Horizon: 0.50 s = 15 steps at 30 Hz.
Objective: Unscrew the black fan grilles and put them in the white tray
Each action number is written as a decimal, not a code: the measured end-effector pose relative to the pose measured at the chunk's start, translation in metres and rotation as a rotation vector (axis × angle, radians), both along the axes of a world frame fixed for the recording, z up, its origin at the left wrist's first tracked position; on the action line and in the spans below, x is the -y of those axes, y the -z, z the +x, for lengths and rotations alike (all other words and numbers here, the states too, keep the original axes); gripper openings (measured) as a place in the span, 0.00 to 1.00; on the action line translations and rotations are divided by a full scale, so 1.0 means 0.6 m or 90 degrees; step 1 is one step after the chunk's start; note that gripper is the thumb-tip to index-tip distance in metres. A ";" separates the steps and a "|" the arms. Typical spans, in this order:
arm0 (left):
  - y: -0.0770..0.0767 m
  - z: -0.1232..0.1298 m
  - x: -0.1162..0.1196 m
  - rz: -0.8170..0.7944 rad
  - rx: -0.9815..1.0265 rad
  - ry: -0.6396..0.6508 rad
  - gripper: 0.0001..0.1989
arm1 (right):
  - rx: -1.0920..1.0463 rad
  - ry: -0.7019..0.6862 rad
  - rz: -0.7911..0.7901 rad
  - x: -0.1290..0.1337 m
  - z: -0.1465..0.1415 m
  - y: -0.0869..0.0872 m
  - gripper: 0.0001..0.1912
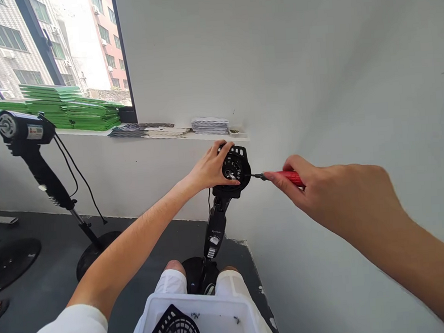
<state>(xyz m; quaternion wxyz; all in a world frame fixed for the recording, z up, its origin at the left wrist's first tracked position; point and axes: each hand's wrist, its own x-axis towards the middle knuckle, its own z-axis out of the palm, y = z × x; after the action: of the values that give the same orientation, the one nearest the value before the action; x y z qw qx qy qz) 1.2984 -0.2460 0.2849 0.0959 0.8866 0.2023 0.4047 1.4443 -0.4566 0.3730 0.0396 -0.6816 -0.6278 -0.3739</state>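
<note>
The left hand (213, 168) is spread around the motor (241, 157), its fingers over the top edge and its thumb across the lower front, holding it. The motor's round front is uncovered, with metal parts showing inside. The right hand (332, 186), well to the right of the left one, is closed around a red screwdriver (291, 177). The shaft points left from that hand and reaches across the motor's right rim; whether the tip sits on a screw is too small to tell.

Below the left hand, the black neck (215, 228) slopes down to a round base (191, 271) between the person's knees. Nearer the body, below both hands, a white tray (218, 331) rests on the lap. In it lie a black grille (176, 332) and, to its right, two small clusters of screws (195, 315).

Above the left hand, a sill bears a paper stack (210, 125) and a small dish (238, 131). Far to its left stands another fan (29, 132), in front of green folders (69, 108).
</note>
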 end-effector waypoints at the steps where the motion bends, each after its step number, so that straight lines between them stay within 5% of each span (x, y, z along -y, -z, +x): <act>1: 0.000 0.000 0.001 0.001 -0.003 -0.001 0.53 | -0.014 -0.035 -0.028 0.000 0.000 0.000 0.35; 4: -0.001 0.000 0.000 0.003 -0.011 -0.013 0.53 | -0.006 -0.064 -0.080 0.001 -0.005 0.003 0.34; 9: -0.004 0.002 -0.003 0.008 -0.019 -0.012 0.53 | 0.067 0.059 -0.021 0.010 -0.032 0.002 0.34; 15: -0.009 0.003 0.001 0.005 -0.030 -0.005 0.53 | 0.116 -0.043 0.067 0.003 -0.015 0.011 0.29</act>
<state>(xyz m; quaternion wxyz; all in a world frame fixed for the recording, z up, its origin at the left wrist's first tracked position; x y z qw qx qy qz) 1.3000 -0.2466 0.2901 0.0862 0.8956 0.2063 0.3847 1.4350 -0.4586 0.3665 0.0303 -0.6204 -0.6308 -0.4651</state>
